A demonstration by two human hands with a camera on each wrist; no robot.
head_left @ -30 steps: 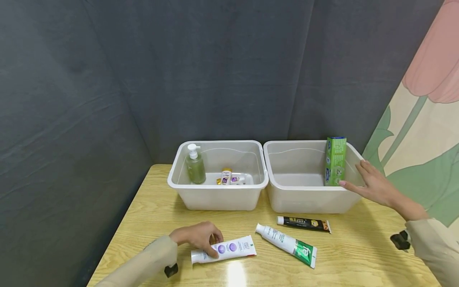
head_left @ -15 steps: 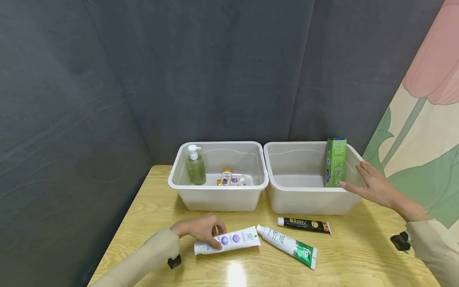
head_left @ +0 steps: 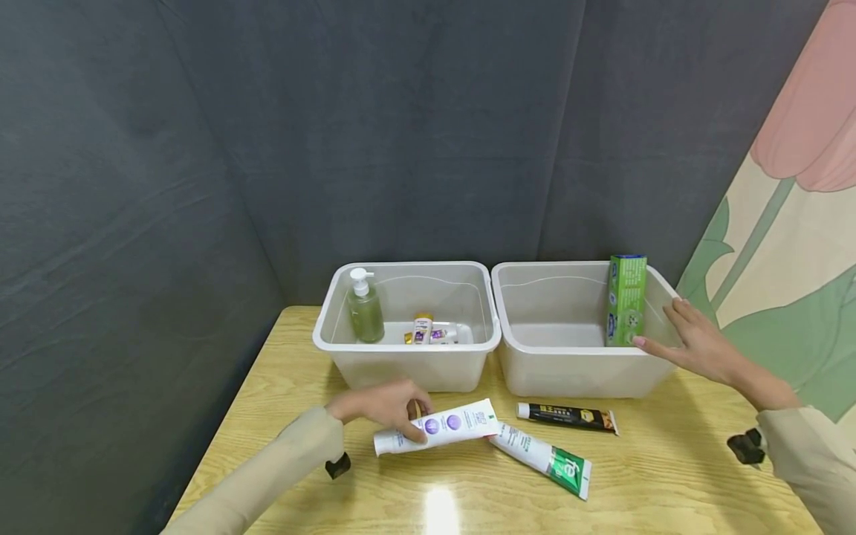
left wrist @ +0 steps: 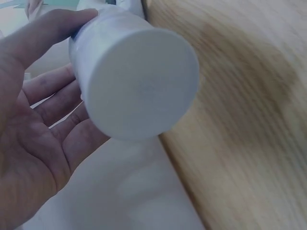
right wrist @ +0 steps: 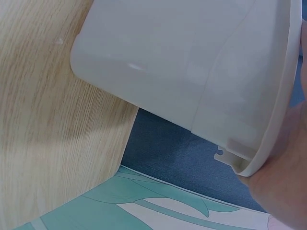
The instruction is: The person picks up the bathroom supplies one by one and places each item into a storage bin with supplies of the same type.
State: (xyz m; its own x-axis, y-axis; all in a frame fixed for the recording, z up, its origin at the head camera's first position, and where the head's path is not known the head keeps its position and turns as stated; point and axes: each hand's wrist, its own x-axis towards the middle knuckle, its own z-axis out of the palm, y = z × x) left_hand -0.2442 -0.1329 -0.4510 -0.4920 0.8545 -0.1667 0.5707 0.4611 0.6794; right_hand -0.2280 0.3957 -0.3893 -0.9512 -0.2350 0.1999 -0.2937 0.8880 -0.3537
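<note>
In the head view my left hand (head_left: pixel 388 409) pinches a white toothpaste tube (head_left: pixel 461 424) with purple circles near its cap end. The flat end tilts up and overlaps the capped end of a white and green toothpaste tube (head_left: pixel 535 455). The left wrist view shows the white cap (left wrist: pixel 144 84) end-on, thumb above and fingers beside it. My right hand (head_left: pixel 705 349) rests with spread fingers on the right corner of the right white bin (head_left: pixel 568 374). In the right wrist view, that hand (right wrist: pixel 283 177) lies against the bin's rim, mostly out of frame.
A black toothpaste tube (head_left: pixel 568 417) lies before the right bin, which holds an upright green box (head_left: pixel 626 301). The left white bin (head_left: pixel 408 371) holds a green pump bottle (head_left: pixel 365 316) and small bottles (head_left: pixel 422 328). A dark curtain (head_left: pixel 414 134) hangs behind the table (head_left: pixel 281 386).
My left hand has moved the white and purple toothpaste tube away from me and to the right, raising its flat end over the green tube's cap. The right hand stays put.
</note>
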